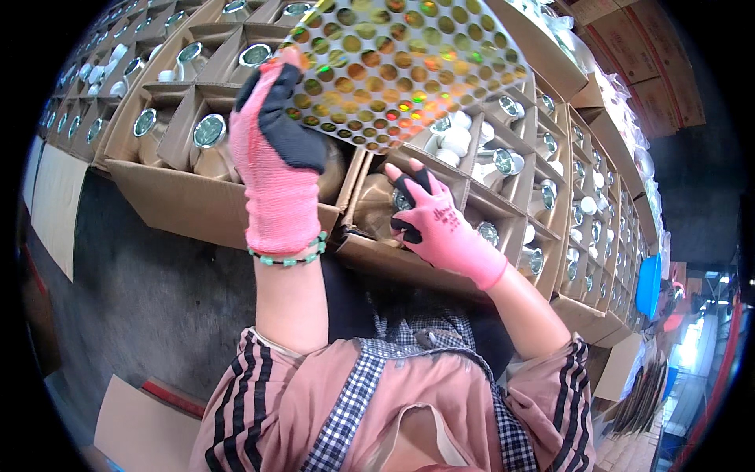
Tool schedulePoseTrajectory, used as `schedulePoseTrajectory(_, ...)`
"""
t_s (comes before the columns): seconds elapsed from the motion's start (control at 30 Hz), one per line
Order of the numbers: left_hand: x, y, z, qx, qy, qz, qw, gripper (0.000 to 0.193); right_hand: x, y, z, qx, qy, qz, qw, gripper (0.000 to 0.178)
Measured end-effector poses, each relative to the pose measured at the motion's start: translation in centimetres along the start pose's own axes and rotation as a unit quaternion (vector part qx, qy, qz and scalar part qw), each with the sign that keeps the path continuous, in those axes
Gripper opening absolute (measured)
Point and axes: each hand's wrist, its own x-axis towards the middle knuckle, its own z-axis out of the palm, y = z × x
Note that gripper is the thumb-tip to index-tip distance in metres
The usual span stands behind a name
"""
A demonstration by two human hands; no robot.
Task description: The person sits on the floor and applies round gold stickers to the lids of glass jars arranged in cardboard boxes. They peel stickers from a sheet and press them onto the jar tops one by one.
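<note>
My left hand (275, 126), in a pink glove with a black palm, is closed on the edge of a sheet of round, shiny gold stickers (409, 59). The sheet is raised over the cartons and hides part of them. My right hand (440, 216), in a pink glove with black on the fingers and bare fingertips, is at the mouth of a gold flask (373, 206). Its fingers are spread around the silvery rim; whether they press on it, I cannot tell. That flask lies in a compartment of the right-hand carton (417, 263).
To the left, another divided carton (181, 200) holds gold flasks with silvery mouths (210, 131). White rounded pieces (454, 141) sit among the flasks. More filled cartons run away on both sides. Stacked closed boxes (641, 63) stand at the far right, near a blue basin (649, 285).
</note>
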Motion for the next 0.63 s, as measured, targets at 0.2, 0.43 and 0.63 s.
schedulePoseTrajectory(0.2,-0.4,-0.7,0.2,-0.016,-0.001,-0.048,0.999,0.019,2.6,0.3,2.0,-0.169,-0.086,-0.028,0.981,0.021)
schedulePoseTrajectory(0.43,0.7,-1.5,-1.3,-0.018,-0.011,-0.09,0.996,0.017,2.3,-0.1,2.1,-0.136,-0.053,0.013,0.989,0.027)
schedulePoseTrajectory(0.63,1.5,-1.7,-1.7,-0.116,-0.016,-0.182,0.976,0.019,1.8,0.5,2.9,-0.119,-0.005,0.05,0.992,0.044)
